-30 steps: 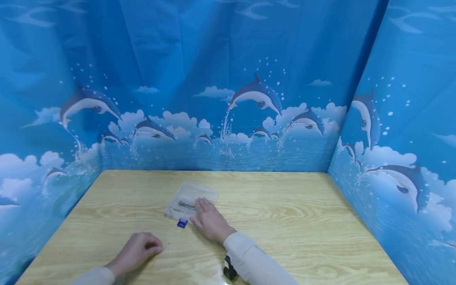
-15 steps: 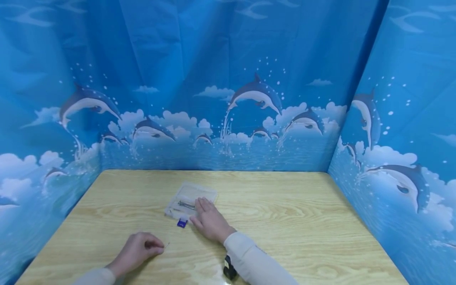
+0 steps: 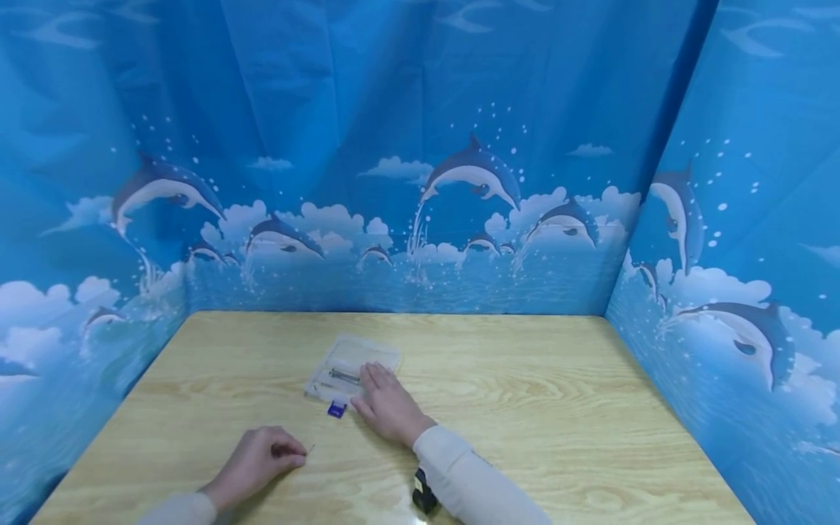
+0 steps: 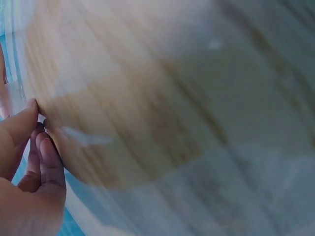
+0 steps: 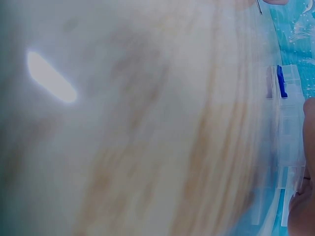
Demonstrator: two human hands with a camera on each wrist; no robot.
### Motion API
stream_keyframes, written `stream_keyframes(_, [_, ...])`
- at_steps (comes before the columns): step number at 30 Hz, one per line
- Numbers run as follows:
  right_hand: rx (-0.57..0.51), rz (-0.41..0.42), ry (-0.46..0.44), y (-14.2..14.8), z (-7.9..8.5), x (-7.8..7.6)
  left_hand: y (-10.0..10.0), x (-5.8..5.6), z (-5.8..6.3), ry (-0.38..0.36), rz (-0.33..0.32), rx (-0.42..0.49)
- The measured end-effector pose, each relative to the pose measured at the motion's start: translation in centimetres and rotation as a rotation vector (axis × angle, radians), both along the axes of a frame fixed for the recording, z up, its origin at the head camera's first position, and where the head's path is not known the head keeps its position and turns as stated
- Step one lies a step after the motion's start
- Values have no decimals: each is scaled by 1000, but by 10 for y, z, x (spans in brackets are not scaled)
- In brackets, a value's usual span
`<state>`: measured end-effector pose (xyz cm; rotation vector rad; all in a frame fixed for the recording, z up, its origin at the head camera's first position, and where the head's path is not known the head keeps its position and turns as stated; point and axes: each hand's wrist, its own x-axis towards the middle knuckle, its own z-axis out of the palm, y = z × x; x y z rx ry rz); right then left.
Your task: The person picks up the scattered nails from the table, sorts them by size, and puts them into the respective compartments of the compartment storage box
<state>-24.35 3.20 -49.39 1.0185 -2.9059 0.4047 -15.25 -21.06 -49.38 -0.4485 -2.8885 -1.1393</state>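
On the table lies a flat clear plastic case point(image 3: 348, 348) with a blue label point(image 3: 337, 409) at its near edge. Thin metal pieces point(image 3: 344, 376) show inside it. My right hand point(image 3: 390, 407) rests on the case's right side, fingers extended across it. Left of and nearer than the case, my left hand point(image 3: 262, 456) pinches a thin needle-like piece point(image 3: 311, 450) between thumb and fingertips, close over the table. The piece's slim end sticks out past the fingertips, pointing away and to the right. In the right wrist view, the case point(image 5: 293, 132) appears edge-on at the right.
A wood-grain table point(image 3: 558, 408) spreads around both hands. Blue dolphin-print curtains point(image 3: 367, 146) enclose its back and sides. Beneath the right sleeve, a small black device point(image 3: 423, 492) shows at the wrist.
My left hand has shifted slightly to the right with the needle-like piece, whose end now shows a little more clearly. The right hand stays on the case.
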Motion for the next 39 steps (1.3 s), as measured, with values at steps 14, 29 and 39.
stream_keyframes(14, [7, -11, 1, 1, 0, -3, 13, 1, 5, 9, 79, -38])
stream_keyframes(29, [12, 2, 20, 1, 0, -2, 15, 2, 3, 23, 102, -46])
stream_keyframes(39, [20, -6, 44, -1, -4, -2, 15, -7, 14, -102, 274, 24])
